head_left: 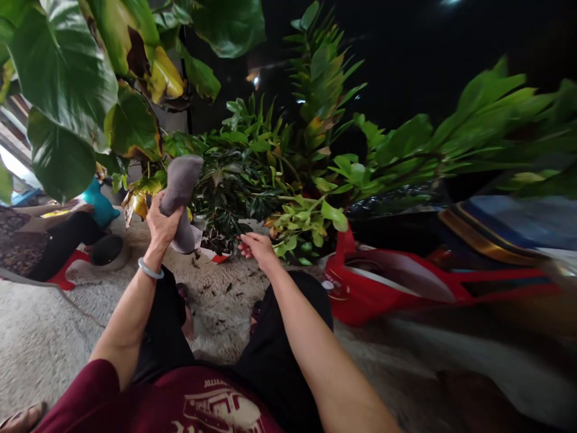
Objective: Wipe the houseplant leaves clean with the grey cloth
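My left hand [162, 224] is wrapped round a grey sock [184, 175], which looks filled out and sticks up above and below my grip. Low in front of me, my right hand [258, 248] has its fingers pinched together at the edge of a dark-leaved plant [228, 195]. Whatever those fingertips hold, perhaps a small dark leaf, is too small to make out. Just right of that hand is a lighter green leafy sprig [303, 221]. A red and white box edge [214, 255] shows beneath the dark foliage, between my hands.
Big broad leaves [63, 78] hang at the upper left. Right of my knee stands a red bag or carrier [378, 282], blurred. A dark pot [108, 251] and another seated person [49, 240] are at the left. Bits of debris lie on the concrete floor [220, 319].
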The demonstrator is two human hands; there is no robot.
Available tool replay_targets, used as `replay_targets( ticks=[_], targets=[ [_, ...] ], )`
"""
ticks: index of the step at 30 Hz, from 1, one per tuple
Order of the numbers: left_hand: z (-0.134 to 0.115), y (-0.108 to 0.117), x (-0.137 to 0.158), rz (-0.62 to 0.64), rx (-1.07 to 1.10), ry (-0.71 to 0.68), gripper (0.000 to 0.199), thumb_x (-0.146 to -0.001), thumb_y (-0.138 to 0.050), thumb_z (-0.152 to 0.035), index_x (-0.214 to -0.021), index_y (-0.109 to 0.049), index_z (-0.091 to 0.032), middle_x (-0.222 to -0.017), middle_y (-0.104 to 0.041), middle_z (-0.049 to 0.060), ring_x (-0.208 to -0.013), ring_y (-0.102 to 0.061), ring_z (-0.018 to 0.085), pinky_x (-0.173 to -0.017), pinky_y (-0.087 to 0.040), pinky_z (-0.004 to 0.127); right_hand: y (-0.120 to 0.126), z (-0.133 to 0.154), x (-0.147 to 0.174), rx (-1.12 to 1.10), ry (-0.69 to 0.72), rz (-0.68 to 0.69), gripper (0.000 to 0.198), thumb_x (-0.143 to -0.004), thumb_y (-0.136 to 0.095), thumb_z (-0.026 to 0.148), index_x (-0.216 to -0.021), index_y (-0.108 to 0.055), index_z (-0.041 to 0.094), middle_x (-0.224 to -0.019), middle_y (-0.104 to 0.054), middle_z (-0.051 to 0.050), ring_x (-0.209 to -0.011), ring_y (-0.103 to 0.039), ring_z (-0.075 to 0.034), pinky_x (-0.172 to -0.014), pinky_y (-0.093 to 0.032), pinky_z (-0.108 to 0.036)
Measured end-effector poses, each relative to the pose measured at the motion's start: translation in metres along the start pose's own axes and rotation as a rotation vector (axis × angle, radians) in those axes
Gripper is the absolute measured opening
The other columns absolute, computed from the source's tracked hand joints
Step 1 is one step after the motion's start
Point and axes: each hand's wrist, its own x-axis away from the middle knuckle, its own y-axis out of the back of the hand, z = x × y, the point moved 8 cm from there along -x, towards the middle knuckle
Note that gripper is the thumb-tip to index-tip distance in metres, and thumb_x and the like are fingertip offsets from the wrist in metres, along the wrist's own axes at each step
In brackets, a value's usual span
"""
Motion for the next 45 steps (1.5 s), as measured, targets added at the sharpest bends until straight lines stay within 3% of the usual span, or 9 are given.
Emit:
replay_targets(
  ticks=[6,9,15,21,25,32,35,40,45],
  targets=[
    [0.061,-0.049,0.092,0.585,-0.075,0.174,0.047,-0.061,-0.076,-0.024,-0.108,-0.072,-0.022,-0.098,-0.075,0.004,-0.093,-0.069,0.027,-0.093,-0.054,0.042,0.006,-0.002,0.002,0.01,0.014,-0.007,0.019,-0.074,-0.069,0.037,-0.071,-0.07,0.019,-0.05,-0.065,0.001,-0.039,-0.053,-0.011,-0.035,-0.033,-0.019],
    [0.043,-0.028,0.086,0.474,0.035,0.156,0.046,-0.061,-0.074,-0.023,-0.107,-0.072,-0.022,-0.1,-0.075,0.002,-0.096,-0.069,0.026,-0.095,-0.054,0.041,0.006,-0.003,0.002,0.01,0.024,-0.003,0.021,-0.073,-0.069,0.039,-0.071,-0.07,0.019,-0.05,-0.064,0.001,-0.038,-0.052,-0.01,-0.035,-0.033,-0.019],
    [-0.008,0.015,-0.017,-0.071,0.074,-0.012,0.051,-0.065,-0.077,-0.026,-0.116,-0.067,-0.023,-0.112,-0.07,0.003,-0.106,-0.066,0.023,-0.1,-0.052,0.036,0.001,0.003,0.0,-0.027,0.058,-0.007,0.028,-0.073,-0.069,0.047,-0.072,-0.067,0.018,-0.052,-0.065,-0.001,-0.04,-0.054,-0.011,-0.036,-0.035,-0.02],
    [0.06,-0.035,0.034,0.269,-0.148,0.187,0.05,-0.063,-0.077,-0.028,-0.112,-0.068,-0.022,-0.099,-0.074,0.006,-0.096,-0.069,0.028,-0.093,-0.053,0.043,0.006,0.007,0.003,-0.052,0.107,-0.03,0.035,-0.073,-0.067,0.052,-0.077,-0.069,0.018,-0.056,-0.067,-0.002,-0.042,-0.056,-0.011,-0.038,-0.039,-0.019],
    [0.063,-0.024,0.091,0.383,-0.036,0.205,0.044,-0.062,-0.077,-0.027,-0.105,-0.071,-0.021,-0.097,-0.075,0.003,-0.094,-0.07,0.026,-0.091,-0.055,0.039,0.009,0.008,0.004,-0.056,0.127,-0.021,0.034,-0.071,-0.068,0.052,-0.074,-0.069,0.018,-0.055,-0.067,-0.001,-0.042,-0.056,-0.011,-0.038,-0.039,-0.019],
    [0.004,0.039,-0.014,-0.136,-0.006,-0.032,0.052,-0.065,-0.076,-0.026,-0.116,-0.067,-0.021,-0.112,-0.07,0.004,-0.108,-0.065,0.025,-0.102,-0.05,0.038,0.001,0.005,-0.002,-0.094,0.114,-0.012,0.033,-0.069,-0.07,0.051,-0.072,-0.068,0.018,-0.053,-0.066,-0.001,-0.039,-0.054,-0.011,-0.035,-0.038,-0.02],
    [0.033,0.012,-0.027,-0.02,-0.136,0.067,0.057,-0.066,-0.077,-0.026,-0.121,-0.066,-0.019,-0.111,-0.071,0.007,-0.107,-0.066,0.028,-0.101,-0.05,0.042,0.0,0.006,-0.001,-0.094,0.122,-0.02,0.036,-0.068,-0.071,0.053,-0.072,-0.068,0.018,-0.053,-0.067,-0.001,-0.039,-0.055,-0.011,-0.035,-0.038,-0.019],
    [0.099,-0.041,0.072,0.472,-0.19,0.241,0.054,-0.063,-0.077,-0.025,-0.116,-0.069,-0.017,-0.103,-0.074,0.009,-0.098,-0.069,0.03,-0.093,-0.053,0.043,0.006,0.005,0.001,-0.098,0.12,-0.031,0.035,-0.067,-0.073,0.052,-0.073,-0.069,0.017,-0.053,-0.066,-0.001,-0.038,-0.054,-0.01,-0.035,-0.038,-0.018],
    [0.06,-0.014,0.105,0.394,0.031,0.19,0.045,-0.062,-0.075,-0.026,-0.106,-0.072,-0.02,-0.096,-0.074,0.002,-0.093,-0.069,0.026,-0.091,-0.054,0.038,0.008,0.004,-0.001,-0.105,0.109,-0.017,0.034,-0.066,-0.073,0.052,-0.07,-0.067,0.018,-0.052,-0.066,-0.001,-0.039,-0.053,-0.01,-0.036,-0.036,-0.02]
  ],
)
